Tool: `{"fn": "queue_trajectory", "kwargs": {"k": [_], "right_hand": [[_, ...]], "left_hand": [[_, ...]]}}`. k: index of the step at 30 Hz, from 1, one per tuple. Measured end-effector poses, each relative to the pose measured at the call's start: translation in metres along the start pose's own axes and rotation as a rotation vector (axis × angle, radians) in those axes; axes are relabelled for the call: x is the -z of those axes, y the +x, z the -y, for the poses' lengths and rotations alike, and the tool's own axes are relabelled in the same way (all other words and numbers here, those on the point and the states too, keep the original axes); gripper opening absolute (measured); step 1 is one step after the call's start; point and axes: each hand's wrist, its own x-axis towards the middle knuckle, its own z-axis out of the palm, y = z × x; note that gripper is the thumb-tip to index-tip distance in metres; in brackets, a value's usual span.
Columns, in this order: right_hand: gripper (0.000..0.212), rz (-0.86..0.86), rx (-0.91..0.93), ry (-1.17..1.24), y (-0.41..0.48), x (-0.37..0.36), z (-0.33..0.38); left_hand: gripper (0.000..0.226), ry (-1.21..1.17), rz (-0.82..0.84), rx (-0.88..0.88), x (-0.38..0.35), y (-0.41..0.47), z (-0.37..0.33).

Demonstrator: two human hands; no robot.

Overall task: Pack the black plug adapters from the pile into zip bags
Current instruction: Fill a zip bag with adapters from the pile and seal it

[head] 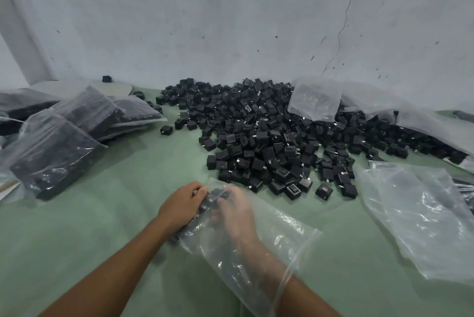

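Note:
A big pile of black plug adapters (259, 134) covers the green table top (115, 201) at the centre and right. In front of it lies a clear zip bag (277, 234) with its mouth toward me. My right hand (234, 210) is inside that bag up to the wrist, blurred behind the plastic, at a cluster of adapters (214, 197) in the bag's far end. From outside, my left hand (183, 203) grips the bag's left side with those adapters under its curled fingers.
Several filled zip bags (59, 142) are stacked at the left. Empty clear bags (420, 216) lie at the right, and another bag (316, 99) rests on the pile's far side. A grey wall (230, 21) rises close behind the table. A few stray adapters (166, 129) sit apart.

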Motion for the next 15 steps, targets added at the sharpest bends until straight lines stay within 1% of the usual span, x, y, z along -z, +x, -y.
{"fn": "queue_trajectory", "kwargs": {"k": [3, 8, 11, 13, 14, 15], "right_hand": [[0.022, -0.016, 0.070, -0.146, 0.004, 0.000, -0.001], [0.024, -0.098, 0.062, -0.081, -0.002, -0.003, -0.005], [0.021, -0.095, 0.125, -0.153, -0.005, -0.007, -0.005], [0.025, -0.077, 0.144, -0.151, -0.003, -0.010, -0.004], [0.027, -0.035, 0.129, -0.149, -0.002, -0.007, -0.002], [0.028, -0.001, 0.073, -0.117, 0.000, -0.008, 0.002]], "left_hand": [[0.027, 0.001, -0.003, 0.002, 0.000, 0.000, 0.001], [0.027, 0.008, -0.008, -0.001, -0.001, 0.002, 0.003], [0.028, 0.013, -0.002, -0.006, -0.001, 0.002, 0.003], [0.027, 0.014, -0.006, -0.006, -0.001, 0.002, 0.004], [0.026, 0.019, -0.011, -0.006, -0.001, 0.002, 0.004], [0.026, 0.027, -0.018, -0.007, -0.002, 0.001, 0.004]]}}
